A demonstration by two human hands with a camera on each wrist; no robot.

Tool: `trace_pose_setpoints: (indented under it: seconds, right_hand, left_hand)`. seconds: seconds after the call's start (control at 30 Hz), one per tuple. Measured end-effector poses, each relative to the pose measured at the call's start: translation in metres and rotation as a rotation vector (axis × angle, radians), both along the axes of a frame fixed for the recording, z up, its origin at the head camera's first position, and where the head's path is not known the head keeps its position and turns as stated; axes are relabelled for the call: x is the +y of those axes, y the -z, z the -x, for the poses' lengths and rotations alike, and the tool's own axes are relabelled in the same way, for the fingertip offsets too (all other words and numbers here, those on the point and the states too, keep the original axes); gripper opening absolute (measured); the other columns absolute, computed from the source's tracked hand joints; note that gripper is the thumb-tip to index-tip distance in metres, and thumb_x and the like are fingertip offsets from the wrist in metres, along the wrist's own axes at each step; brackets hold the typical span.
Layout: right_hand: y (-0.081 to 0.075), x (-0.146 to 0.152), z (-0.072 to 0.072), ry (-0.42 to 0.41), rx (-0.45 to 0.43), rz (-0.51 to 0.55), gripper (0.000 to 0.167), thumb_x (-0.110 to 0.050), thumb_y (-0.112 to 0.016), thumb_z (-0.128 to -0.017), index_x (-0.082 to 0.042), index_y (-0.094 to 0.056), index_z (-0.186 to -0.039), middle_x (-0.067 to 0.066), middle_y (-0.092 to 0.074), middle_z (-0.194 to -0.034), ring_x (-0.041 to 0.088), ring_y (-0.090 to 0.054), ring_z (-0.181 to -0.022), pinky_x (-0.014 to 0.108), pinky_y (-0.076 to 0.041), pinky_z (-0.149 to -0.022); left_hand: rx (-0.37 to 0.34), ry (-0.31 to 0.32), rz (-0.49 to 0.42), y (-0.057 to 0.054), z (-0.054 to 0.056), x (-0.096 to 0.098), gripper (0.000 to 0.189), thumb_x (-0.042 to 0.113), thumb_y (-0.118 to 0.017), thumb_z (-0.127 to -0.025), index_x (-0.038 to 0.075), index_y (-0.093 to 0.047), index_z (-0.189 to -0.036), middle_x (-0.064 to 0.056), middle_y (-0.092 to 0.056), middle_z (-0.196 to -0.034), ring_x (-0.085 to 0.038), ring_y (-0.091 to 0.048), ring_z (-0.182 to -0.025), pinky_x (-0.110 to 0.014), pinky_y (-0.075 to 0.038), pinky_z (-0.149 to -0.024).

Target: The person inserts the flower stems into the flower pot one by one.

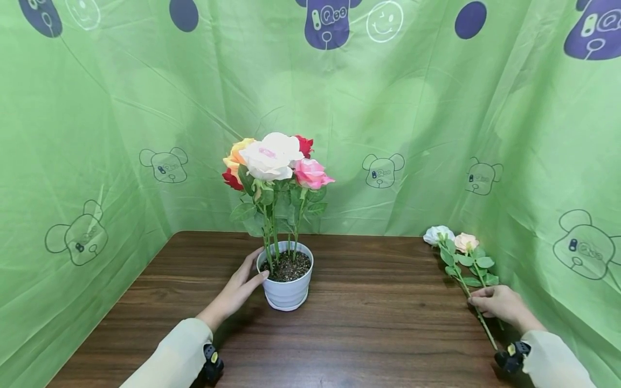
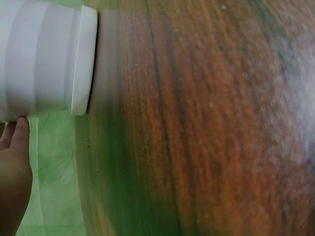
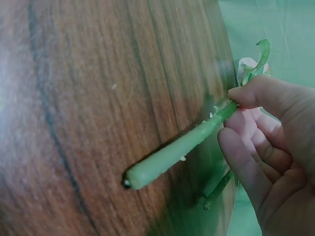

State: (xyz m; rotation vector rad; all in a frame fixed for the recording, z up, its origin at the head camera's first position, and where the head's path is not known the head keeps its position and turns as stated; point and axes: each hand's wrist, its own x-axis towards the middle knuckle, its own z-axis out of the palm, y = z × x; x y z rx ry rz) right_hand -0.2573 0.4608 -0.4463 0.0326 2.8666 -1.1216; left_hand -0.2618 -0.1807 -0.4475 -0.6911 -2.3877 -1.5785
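Observation:
A white flower pot (image 1: pixel 286 295) with dark soil stands on the table, holding several upright roses: a large white one (image 1: pixel 271 156), a pink one (image 1: pixel 312 173), orange and red ones. My left hand (image 1: pixel 237 288) rests against the pot's left side, thumb at the rim. In the left wrist view, its fingers (image 2: pixel 19 135) touch the pot wall. At the right, my right hand (image 1: pixel 499 304) pinches the green stem (image 3: pixel 172 155) of a white rose (image 1: pixel 439 235) between thumb and fingertips. Beside it lies a peach rose (image 1: pixel 467 242), its stem partly hidden by the hand.
The brown wooden table (image 1: pixel 378 318) ends at a green curtain (image 1: pixel 339 108) with printed bear figures, which hangs at the back and both sides. Each wrist carries a small black camera, such as the right camera (image 1: pixel 513 357).

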Motion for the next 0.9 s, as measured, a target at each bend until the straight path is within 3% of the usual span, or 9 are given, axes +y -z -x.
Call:
trace_pose_setpoints:
  seconds: [0.43,0.73,0.9]
  right_hand:
    - [-0.011,-0.004,-0.004,0.021,0.066,-0.141,0.041,-0.032,-0.069,-0.095,0.005,-0.07,-0.114,0.008,-0.074,-0.086,0.019,-0.07,-0.072,0.04,-0.054,-0.073]
    - [-0.016,-0.009,-0.004,0.053,0.145,-0.109,0.043,-0.032,-0.068,-0.096,0.006,-0.068,-0.117,0.01,-0.074,-0.09,0.019,-0.069,-0.073,0.027,-0.05,-0.064]
    - [-0.019,-0.015,-0.003,0.054,0.204,-0.063,0.042,-0.032,-0.067,-0.097,0.005,-0.067,-0.118,0.01,-0.073,-0.093,0.018,-0.069,-0.074,0.027,-0.051,-0.06]
  left_hand:
    - [-0.001,0.002,0.003,0.001,0.001,-0.001,0.062,0.023,-0.056,-0.104,0.011,-0.027,-0.158,-0.02,-0.036,-0.156,-0.036,-0.033,-0.143,-0.058,-0.025,-0.113]
    - [-0.009,0.014,-0.01,-0.002,-0.001,0.0,0.062,0.022,-0.056,-0.104,0.011,-0.027,-0.158,-0.02,-0.036,-0.156,-0.037,-0.032,-0.143,-0.059,-0.025,-0.113]
    - [-0.006,0.015,-0.007,-0.001,-0.001,0.0,0.063,0.022,-0.056,-0.104,0.01,-0.026,-0.158,-0.021,-0.033,-0.157,-0.038,-0.03,-0.144,-0.059,-0.024,-0.114]
